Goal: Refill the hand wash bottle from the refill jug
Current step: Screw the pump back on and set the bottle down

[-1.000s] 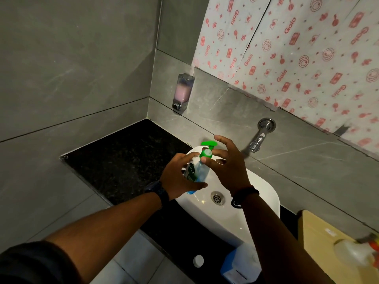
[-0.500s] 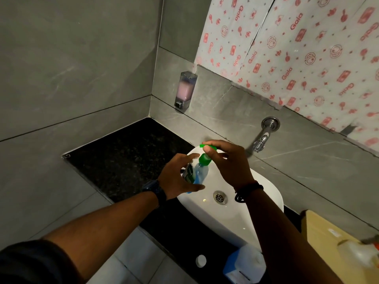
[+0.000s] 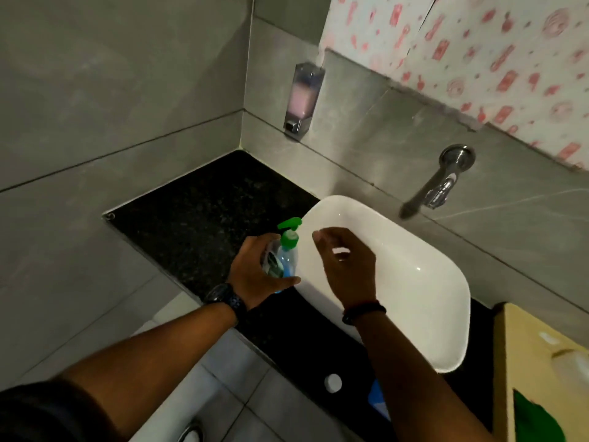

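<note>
The hand wash bottle is clear with blue liquid and a green pump top. My left hand grips its body, holding it upright over the black counter just left of the white basin. My right hand hovers over the basin a little right of the pump, fingers loosely curled and holding nothing. The refill jug shows only as a blue patch low down, mostly hidden behind my right forearm. A white cap lies on the counter beside it.
A black granite counter fills the corner between grey tiled walls. A wall soap dispenser hangs above it. A metal tap juts over the basin. A yellow box stands at the right edge.
My right hand has let go of the green pump and drawn away to the right. My left hand has carried the bottle left, from over the basin to above the counter.
</note>
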Demonstrator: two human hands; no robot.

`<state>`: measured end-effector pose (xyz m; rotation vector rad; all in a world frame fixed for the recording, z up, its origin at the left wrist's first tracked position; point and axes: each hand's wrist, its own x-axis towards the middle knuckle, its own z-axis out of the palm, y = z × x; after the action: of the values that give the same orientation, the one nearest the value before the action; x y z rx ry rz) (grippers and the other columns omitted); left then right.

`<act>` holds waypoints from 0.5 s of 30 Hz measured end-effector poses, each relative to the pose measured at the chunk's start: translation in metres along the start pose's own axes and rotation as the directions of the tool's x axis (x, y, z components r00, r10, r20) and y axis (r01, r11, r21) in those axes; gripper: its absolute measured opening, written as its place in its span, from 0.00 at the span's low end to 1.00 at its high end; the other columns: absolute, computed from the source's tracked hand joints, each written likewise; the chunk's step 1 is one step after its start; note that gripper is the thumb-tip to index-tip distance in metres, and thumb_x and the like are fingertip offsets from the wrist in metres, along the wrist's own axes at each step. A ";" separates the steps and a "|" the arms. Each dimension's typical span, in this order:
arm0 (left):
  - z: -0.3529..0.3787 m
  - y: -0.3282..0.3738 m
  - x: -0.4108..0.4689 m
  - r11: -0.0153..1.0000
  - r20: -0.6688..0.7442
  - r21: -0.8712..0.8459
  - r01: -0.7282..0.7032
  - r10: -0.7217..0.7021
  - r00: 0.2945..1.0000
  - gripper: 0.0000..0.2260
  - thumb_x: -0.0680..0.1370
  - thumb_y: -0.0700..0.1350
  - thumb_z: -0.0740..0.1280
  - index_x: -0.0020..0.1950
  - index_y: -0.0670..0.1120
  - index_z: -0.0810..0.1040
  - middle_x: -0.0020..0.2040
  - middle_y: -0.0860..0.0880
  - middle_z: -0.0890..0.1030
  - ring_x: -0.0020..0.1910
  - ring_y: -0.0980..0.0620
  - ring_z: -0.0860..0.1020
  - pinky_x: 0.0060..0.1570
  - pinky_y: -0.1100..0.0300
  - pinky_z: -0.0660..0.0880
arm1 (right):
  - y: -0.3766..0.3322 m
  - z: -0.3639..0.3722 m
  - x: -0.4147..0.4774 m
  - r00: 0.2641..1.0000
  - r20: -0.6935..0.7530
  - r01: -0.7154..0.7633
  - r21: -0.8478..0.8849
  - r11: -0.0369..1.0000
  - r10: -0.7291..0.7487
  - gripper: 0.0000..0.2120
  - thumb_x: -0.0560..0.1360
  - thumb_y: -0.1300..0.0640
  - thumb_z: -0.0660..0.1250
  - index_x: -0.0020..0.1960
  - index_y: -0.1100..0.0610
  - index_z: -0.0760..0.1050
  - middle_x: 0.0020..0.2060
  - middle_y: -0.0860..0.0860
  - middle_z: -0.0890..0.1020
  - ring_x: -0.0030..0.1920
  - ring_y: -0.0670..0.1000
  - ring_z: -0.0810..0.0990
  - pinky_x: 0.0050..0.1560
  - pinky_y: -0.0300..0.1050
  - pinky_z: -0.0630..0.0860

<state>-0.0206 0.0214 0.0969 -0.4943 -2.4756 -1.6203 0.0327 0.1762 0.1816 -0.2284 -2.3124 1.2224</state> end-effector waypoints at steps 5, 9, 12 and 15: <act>0.007 -0.050 -0.013 0.990 -0.035 0.119 0.080 -0.076 0.996 0.38 0.56 0.53 0.81 0.62 0.46 0.72 0.55 0.46 0.73 0.52 0.52 0.72 0.50 0.61 0.70 | 0.070 0.042 -0.052 0.967 0.249 0.028 -0.330 0.944 0.058 0.11 0.72 0.47 0.68 0.49 0.53 0.78 0.44 0.51 0.82 0.47 0.52 0.78 0.48 0.44 0.73; 0.017 -0.080 -0.019 0.986 -0.028 0.092 0.140 -0.138 0.990 0.38 0.56 0.53 0.81 0.61 0.49 0.70 0.54 0.49 0.71 0.50 0.57 0.71 0.49 0.64 0.72 | 0.116 0.069 -0.079 0.860 0.493 0.128 -0.465 0.876 0.136 0.16 0.75 0.48 0.63 0.57 0.56 0.76 0.53 0.54 0.81 0.55 0.56 0.76 0.54 0.46 0.72; 0.023 -0.099 -0.021 0.988 -0.002 0.097 0.121 -0.121 0.993 0.38 0.55 0.53 0.82 0.62 0.48 0.70 0.54 0.49 0.71 0.50 0.62 0.69 0.50 0.71 0.69 | 0.144 0.087 -0.097 0.818 0.551 0.177 -0.518 0.837 0.168 0.25 0.73 0.45 0.63 0.67 0.55 0.68 0.65 0.58 0.73 0.64 0.59 0.70 0.60 0.51 0.70; 0.028 -0.114 -0.022 0.992 -0.002 0.088 0.091 -0.091 0.996 0.38 0.55 0.51 0.82 0.61 0.47 0.71 0.53 0.50 0.69 0.50 0.65 0.67 0.50 0.81 0.63 | 0.165 0.101 -0.109 0.807 0.555 0.200 -0.574 0.794 0.199 0.32 0.73 0.38 0.58 0.73 0.52 0.59 0.73 0.59 0.61 0.72 0.59 0.60 0.67 0.56 0.66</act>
<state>-0.0374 0.0006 -0.0192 -0.3772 -2.5931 -1.5336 0.0598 0.1586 -0.0381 -0.0568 -3.2271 0.5091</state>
